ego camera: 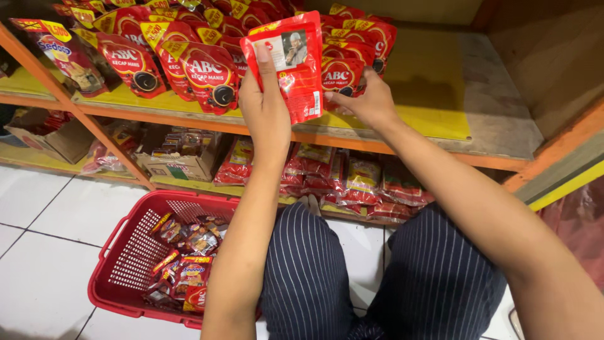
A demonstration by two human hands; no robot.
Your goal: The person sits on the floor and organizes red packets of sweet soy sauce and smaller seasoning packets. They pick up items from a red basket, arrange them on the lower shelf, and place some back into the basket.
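From my head camera, looking down: my left hand (267, 113) is raised in front of the shelf (440, 94), fingers closed on a red pouch (290, 66) that I hold upright by its left edge, thumb on the back. The pouch hangs above the shelf's front lip, just in front of the row of pouches (189, 60) standing there.

My right hand (371, 104) reaches in behind and to the right of the held pouch, fingers curled on another red pouch (340, 79) that stands on the shelf; I cannot tell how firm that grip is. The right part of the shelf shows bare yellow board.

On the lower shelf (189, 182) lie more red packets (352, 182) and a cardboard box (182, 157) of small goods.

Down on the white tile floor (50, 214), left of my knees in striped trousers (377, 277), stands a red basket (126, 252) holding small sachets (185, 258).
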